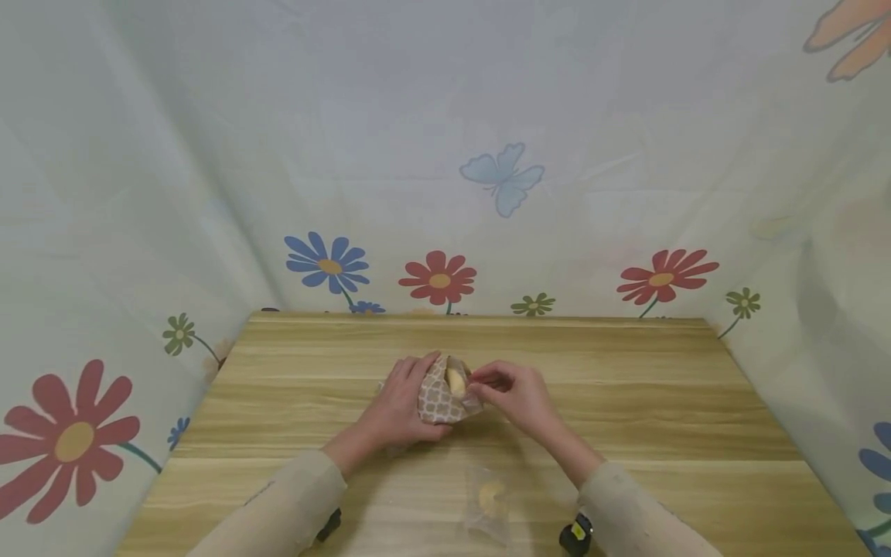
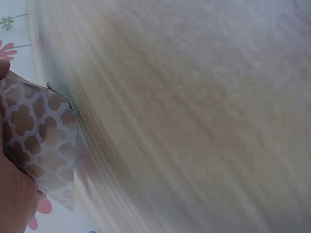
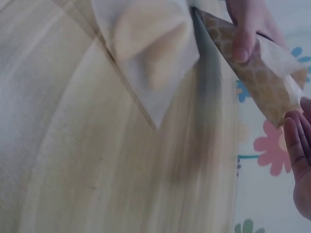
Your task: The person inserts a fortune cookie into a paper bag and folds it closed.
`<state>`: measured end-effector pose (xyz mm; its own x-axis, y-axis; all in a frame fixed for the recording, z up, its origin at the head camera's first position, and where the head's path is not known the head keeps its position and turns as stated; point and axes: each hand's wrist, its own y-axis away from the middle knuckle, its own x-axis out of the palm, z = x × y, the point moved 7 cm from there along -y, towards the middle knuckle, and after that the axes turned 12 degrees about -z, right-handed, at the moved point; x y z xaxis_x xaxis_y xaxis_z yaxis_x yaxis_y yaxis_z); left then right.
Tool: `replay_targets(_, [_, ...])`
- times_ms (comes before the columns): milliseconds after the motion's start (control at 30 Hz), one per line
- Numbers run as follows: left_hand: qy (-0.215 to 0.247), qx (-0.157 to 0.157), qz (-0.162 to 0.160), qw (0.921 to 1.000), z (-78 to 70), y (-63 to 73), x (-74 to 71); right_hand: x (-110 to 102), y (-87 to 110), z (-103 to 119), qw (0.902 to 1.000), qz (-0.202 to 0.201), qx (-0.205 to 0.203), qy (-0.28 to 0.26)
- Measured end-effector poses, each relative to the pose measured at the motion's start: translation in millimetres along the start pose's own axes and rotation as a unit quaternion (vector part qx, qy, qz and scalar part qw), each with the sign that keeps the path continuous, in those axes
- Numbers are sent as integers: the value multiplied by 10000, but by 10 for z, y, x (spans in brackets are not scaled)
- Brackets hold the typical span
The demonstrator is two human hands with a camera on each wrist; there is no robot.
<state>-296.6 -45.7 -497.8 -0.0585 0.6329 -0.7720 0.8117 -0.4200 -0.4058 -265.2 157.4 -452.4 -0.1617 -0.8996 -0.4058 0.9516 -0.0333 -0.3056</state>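
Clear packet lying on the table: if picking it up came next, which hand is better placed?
Likely the right hand: it is nearer the clear packet, with just its fingertips at the patterned bag's open edge. The left hand grips the bag's body.

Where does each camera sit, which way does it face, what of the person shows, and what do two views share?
Head: on the head, facing forward and down at the bag; left hand, right hand and sleeves show.
Left wrist: on that wrist, facing bag and table; left hand partly shows.
Right wrist: on that wrist, facing packet and bag; both hands show.
Shared: packet, in head and right wrist.
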Motion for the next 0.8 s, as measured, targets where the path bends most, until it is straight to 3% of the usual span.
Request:
replay_targets(167, [118,-20,-2,9999,3,1,-4,-115,-54,-65,9997,-179,47,130])
replay_targets(467, [389,-117,-31,9992,-5,18,7,-31,-64,-255,9971,604,460,-29])
replay_targets(800, [542,-187,108,9983,-12,5,33,-22,-81,-184,9964,679,440,-252])
